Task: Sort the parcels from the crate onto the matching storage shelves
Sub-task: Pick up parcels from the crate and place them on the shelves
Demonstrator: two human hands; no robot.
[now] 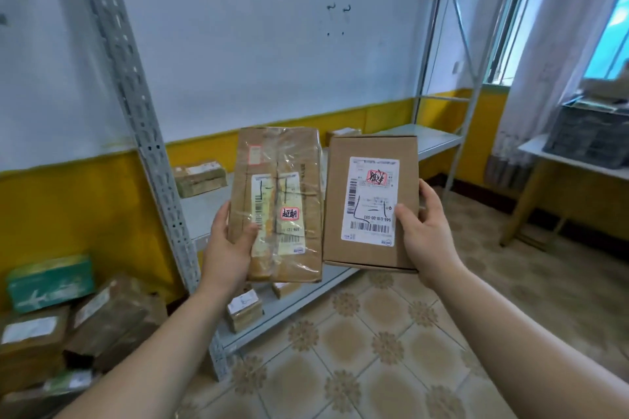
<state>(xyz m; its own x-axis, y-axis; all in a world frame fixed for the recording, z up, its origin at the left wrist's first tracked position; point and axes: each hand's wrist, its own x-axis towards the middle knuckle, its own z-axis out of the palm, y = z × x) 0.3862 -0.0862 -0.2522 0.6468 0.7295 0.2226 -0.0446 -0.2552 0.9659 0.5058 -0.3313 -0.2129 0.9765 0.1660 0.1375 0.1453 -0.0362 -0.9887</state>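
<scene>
Head view, the only one we've got. We're holding two parcels up side by side in front of the metal shelf (439,141), neither of them resting on anything.

Our left hand (231,248) grips the taped parcel (279,201) at its lower left corner, thumb across the front and fingers hidden behind. Our right hand (425,235) grips the plain carton (371,204) by its lower right edge, thumb on the corner of the label. The two parcels are just about touching along their inner edges.

Handling guess: the taped one is wrapped in glossy crinkled tape, so it's probably a bit slippery and slightly squashy, and it wants a firm pinch near the bottom. The carton looks stiff and clean-edged, and it seems light enough for one hand, so holding it by an edge should be fine.

A small parcel (199,177) sits near the shelf's back left corner. The dark crate (589,133) is well off to the right on a worktop (578,165).
</scene>
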